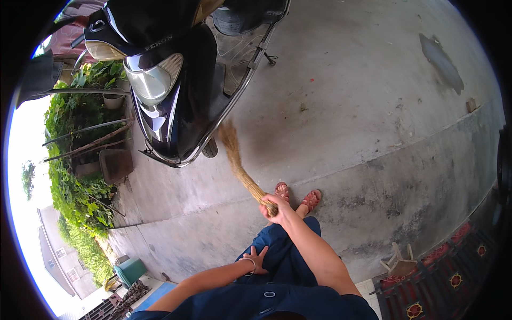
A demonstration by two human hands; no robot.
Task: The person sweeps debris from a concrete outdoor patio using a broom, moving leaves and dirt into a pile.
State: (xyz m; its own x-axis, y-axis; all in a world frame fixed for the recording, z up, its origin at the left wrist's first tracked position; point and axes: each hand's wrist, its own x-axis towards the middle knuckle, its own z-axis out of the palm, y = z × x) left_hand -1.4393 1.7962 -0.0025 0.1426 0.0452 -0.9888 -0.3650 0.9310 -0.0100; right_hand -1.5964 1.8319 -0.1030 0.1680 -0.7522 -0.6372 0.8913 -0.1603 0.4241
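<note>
A short straw hand broom [249, 182] is gripped by its bound handle in my right hand [277, 209]. Its bristles are blurred and reach toward the front wheel [210, 149] of a black motor scooter [192, 88]; whether they touch the floor I cannot tell. My left hand [256, 259], with a bracelet at the wrist, rests with spread fingers on my dark blue clothing [276, 242] and holds nothing. Below me, my feet in reddish sandals [282, 191] stand on the concrete floor [320, 132].
Potted plants [113, 100], poles [88, 132] and a bin-like container [116, 166] line the left side. A small wooden stool [399, 261] stands by a dark ornate gate [436, 276] at lower right. A wet-looking patch [442, 64] and a small block [471, 105] lie at upper right.
</note>
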